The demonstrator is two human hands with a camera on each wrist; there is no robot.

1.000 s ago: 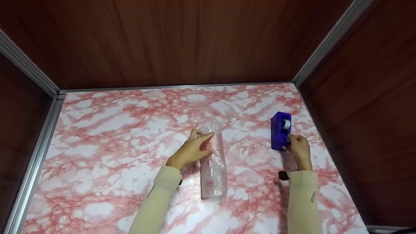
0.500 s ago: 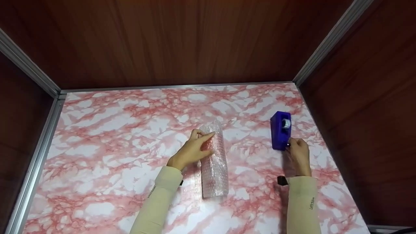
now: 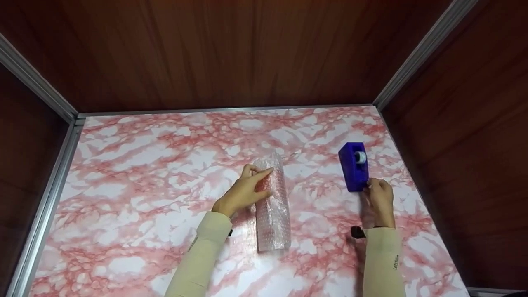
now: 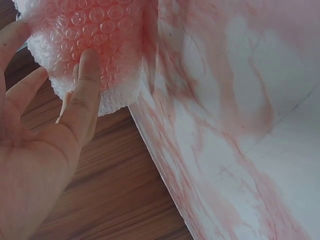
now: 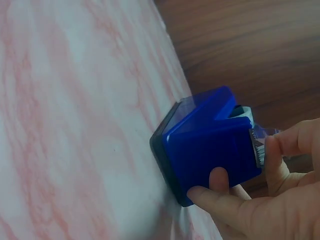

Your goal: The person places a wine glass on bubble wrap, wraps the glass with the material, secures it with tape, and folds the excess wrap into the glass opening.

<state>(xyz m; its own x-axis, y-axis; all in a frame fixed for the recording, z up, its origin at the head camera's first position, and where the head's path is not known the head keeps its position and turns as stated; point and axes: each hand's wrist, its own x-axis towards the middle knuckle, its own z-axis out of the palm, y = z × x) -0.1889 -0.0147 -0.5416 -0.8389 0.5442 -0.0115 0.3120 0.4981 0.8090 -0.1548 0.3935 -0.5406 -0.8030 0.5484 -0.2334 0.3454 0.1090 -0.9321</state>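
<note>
A roll of clear bubble wrap (image 3: pixel 273 218) lies lengthwise on the marbled table, with something pinkish showing through it in the left wrist view. My left hand (image 3: pixel 241 192) rests on its left side, thumb and index finger straight and pressing on the upper surface. To the right stands a blue tape dispenser (image 3: pixel 352 169) with a small roll of tape (image 3: pixel 361 157) in it. At its near end my right hand (image 3: pixel 380 197) pinches the end of the clear tape (image 5: pixel 272 134) between thumb and index finger, by the toothed cutter (image 5: pixel 257 148). Other fingers of that hand touch the dispenser's front.
The pink and white marbled table (image 3: pixel 165 156) is bounded by dark wood panels (image 3: pixel 222 53) at the back and on both sides. Metal frame rails (image 3: pixel 45 198) run along its edges. The dispenser stands nearer the right panel (image 3: pixel 462 136).
My right hand has drawn slightly back toward me. The dispenser's far end has swung left, so it now stands slanted. My left hand and the bubble wrap have hardly moved.
</note>
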